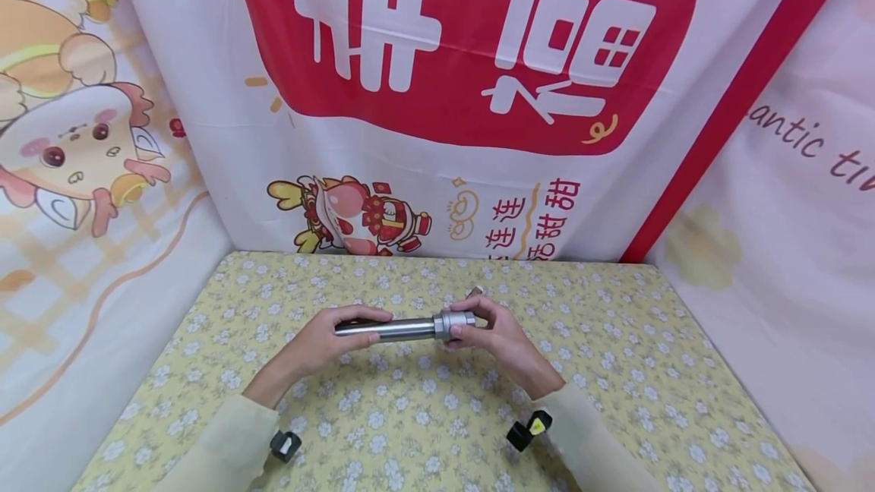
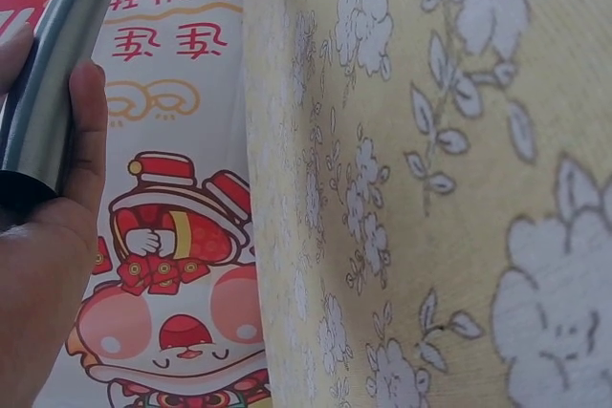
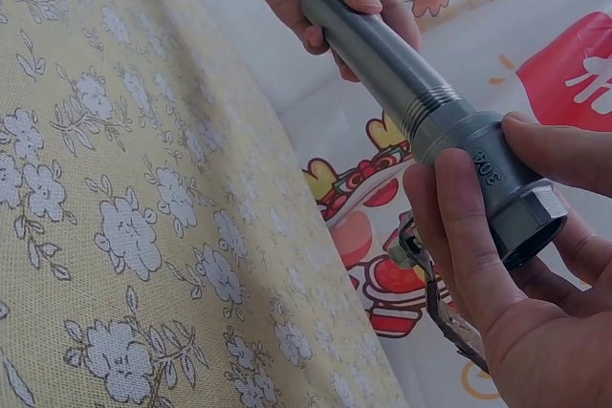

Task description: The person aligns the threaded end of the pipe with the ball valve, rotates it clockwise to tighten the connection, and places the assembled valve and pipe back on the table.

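Note:
A shiny steel pipe (image 1: 406, 329) is held nearly level above the table, in the middle of the head view. My left hand (image 1: 326, 340) grips its plain end, thumb on the near side and fingers on the far side. At the other end a ball valve (image 1: 451, 323) sits on the pipe, and my right hand (image 1: 502, 340) holds its body between thumb and fingers. In the right wrist view, threads show on the pipe beside the valve. The valve's lever handle (image 3: 442, 317) hangs below my fingers, and its open hexagonal end (image 3: 533, 226) points away from the pipe.
The table (image 1: 403, 416) has a yellow cloth with white flowers. A white printed curtain (image 1: 424, 196) rises behind it, and printed sheets close in the left and right sides. Each sleeve has a small black device (image 1: 285, 446) near the wrist.

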Tool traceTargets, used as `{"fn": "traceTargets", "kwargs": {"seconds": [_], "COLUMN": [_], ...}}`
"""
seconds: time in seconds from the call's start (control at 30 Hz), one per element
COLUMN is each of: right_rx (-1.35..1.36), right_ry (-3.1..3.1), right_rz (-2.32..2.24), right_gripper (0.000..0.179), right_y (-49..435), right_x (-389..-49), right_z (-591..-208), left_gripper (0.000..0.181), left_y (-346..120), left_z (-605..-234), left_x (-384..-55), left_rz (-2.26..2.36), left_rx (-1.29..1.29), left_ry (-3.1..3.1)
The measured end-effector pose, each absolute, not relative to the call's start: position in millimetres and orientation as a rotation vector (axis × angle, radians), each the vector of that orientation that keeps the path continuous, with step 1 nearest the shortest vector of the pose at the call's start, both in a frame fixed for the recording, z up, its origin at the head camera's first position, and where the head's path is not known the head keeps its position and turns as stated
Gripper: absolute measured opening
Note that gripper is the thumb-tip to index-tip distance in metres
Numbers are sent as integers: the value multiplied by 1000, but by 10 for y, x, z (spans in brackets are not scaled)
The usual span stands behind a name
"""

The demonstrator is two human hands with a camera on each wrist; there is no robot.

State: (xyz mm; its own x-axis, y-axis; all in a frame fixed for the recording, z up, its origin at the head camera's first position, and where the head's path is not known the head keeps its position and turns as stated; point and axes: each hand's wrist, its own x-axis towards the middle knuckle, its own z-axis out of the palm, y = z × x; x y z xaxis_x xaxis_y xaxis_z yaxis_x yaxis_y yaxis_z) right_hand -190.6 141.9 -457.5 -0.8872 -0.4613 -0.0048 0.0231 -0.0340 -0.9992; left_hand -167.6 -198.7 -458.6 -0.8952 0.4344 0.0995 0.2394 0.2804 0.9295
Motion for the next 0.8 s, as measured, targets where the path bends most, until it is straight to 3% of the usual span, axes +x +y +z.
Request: {"fn": "traceTargets", "kwargs": {"seconds": [0.8], "right_rx": [-450], "right_ry": [1901], "right_rz": [-1982], "right_gripper": [45], "right_y": [1406], "right_x": [-1897], "right_z": [-4574], "left_gripper": [43], "left_y": [-2003], "left_z": [-4605], "left_x": [-1670], "left_rz": [1615], "left_rx": [632], "left_ry": [2392]}}
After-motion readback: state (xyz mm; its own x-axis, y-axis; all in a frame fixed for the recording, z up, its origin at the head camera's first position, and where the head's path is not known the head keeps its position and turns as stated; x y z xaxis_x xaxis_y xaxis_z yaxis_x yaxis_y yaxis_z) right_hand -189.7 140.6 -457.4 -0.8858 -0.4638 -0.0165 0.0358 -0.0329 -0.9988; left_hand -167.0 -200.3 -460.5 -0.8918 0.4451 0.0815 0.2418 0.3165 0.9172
